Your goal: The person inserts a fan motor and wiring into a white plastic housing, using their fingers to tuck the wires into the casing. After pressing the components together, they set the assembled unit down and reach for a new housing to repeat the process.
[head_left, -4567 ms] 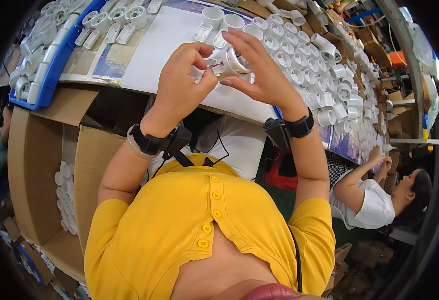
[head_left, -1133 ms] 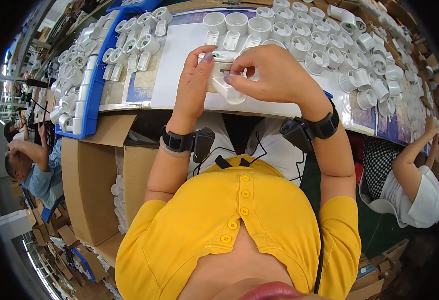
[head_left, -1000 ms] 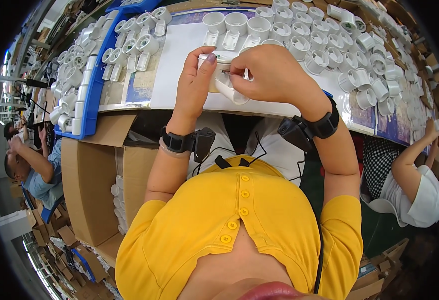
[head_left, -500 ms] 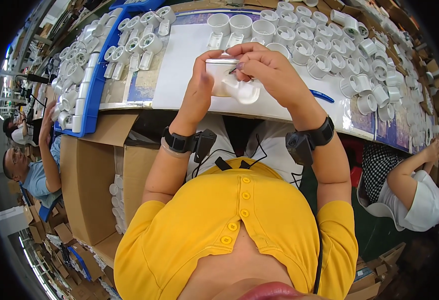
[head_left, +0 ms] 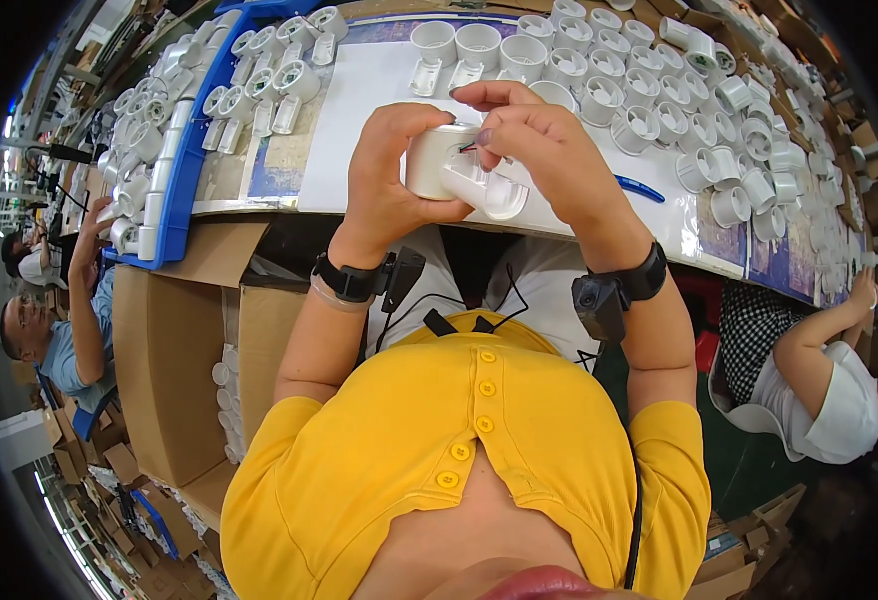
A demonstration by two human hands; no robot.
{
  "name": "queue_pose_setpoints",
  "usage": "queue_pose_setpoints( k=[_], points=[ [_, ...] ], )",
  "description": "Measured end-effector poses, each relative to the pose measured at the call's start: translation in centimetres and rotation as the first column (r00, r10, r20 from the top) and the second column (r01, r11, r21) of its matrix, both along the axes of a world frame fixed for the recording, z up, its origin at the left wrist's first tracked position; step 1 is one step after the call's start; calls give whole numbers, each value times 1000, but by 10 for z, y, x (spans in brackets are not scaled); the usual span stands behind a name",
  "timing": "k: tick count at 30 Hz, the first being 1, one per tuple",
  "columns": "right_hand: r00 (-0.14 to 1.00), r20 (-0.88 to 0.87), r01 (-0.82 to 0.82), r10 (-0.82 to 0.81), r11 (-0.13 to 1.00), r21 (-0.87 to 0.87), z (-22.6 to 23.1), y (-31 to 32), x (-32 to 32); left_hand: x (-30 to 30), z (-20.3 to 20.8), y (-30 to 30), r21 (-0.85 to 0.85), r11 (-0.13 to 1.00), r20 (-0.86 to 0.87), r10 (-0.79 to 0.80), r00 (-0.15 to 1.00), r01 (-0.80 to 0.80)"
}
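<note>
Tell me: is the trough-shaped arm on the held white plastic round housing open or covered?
Open: the trough-shaped arm shows its hollow inside; the left hand grips the round housing.

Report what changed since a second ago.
The left hand has wrapped farther around the white cylindrical housing, now turned to show its open tray. The right hand has spread its fingers, its wrist shifting left, uncovering a blue handle. The white cups stayed put.
</note>
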State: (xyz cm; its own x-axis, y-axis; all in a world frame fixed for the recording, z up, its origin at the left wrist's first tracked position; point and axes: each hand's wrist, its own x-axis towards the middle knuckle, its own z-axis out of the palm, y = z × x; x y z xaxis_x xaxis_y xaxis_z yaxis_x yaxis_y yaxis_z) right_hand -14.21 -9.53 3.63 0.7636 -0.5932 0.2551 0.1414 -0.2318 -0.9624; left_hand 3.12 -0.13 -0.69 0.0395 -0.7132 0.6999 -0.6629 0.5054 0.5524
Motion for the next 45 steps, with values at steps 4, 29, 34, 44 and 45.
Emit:
queue_pose_setpoints(
  k=[4,29,34,44,45],
  points=[
    [992,62,-121,107,947,298,-3,-5,0,-3,-5,-1,-26,1000,-32,-18,999,17],
    [947,-289,-192,142,969,-154,12,-25,-8,-19,9,5,42,985,174,159,972,-168],
    [955,-223,-178,193,980,85,3,-20,-3,-19,-1,3,-15,987,152,160,975,-160],
    [980,112,-169,164,985,30,19,-23,-35,-23,-6,5,207,954,-442,-106,891,216],
    [986,116,-104,123,982,-160,13,-23,-29,-26,-4,5,209,936,-485,-154,861,285]
  ],
)
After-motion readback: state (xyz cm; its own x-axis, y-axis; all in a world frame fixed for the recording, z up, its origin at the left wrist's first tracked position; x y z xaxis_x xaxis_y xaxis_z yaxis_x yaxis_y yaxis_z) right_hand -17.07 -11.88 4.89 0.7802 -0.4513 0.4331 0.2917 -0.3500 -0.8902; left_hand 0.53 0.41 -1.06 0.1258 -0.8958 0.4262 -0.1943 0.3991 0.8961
